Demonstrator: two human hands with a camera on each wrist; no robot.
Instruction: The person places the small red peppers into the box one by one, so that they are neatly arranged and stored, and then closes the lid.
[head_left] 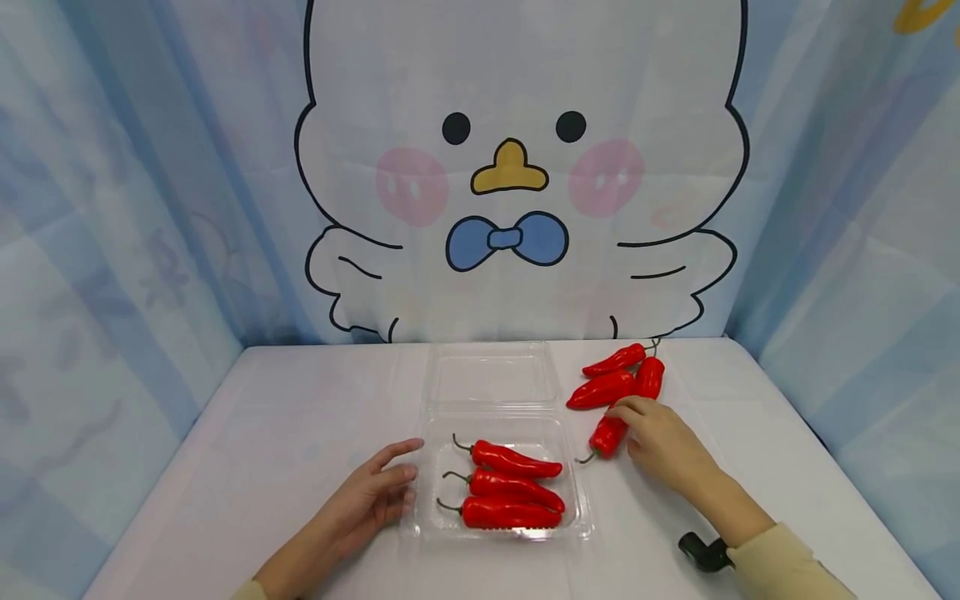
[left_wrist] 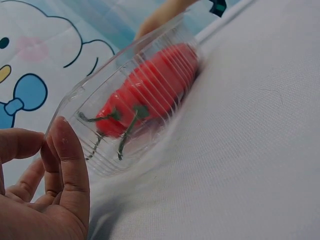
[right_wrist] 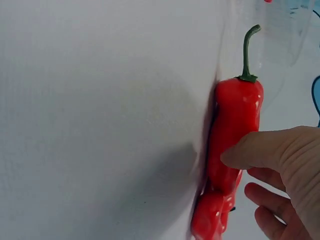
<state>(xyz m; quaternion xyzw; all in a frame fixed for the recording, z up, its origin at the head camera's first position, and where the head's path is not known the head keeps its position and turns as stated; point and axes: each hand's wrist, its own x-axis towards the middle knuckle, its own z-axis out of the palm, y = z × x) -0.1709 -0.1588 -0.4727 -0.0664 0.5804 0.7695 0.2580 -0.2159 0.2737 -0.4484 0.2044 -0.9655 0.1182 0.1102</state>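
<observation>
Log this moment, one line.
Left hand: touching container edge | Right hand: pinching red pepper | In container: three peppers | Lid: open

Under the fingers of the right hand [head_left: 663, 442] lies a glossy, green-stemmed red pepper [head_left: 607, 435], three loose peppers [head_left: 602, 390] just beyond, while the open clear box [head_left: 517, 427] at the left hand [head_left: 371, 500] holds three side-by-side peppers [head_left: 512, 487].

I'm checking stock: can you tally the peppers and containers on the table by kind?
Clear plastic container: 1
Red peppers: 7 visible (3 inside it, 4 outside)
Total: 8
</observation>
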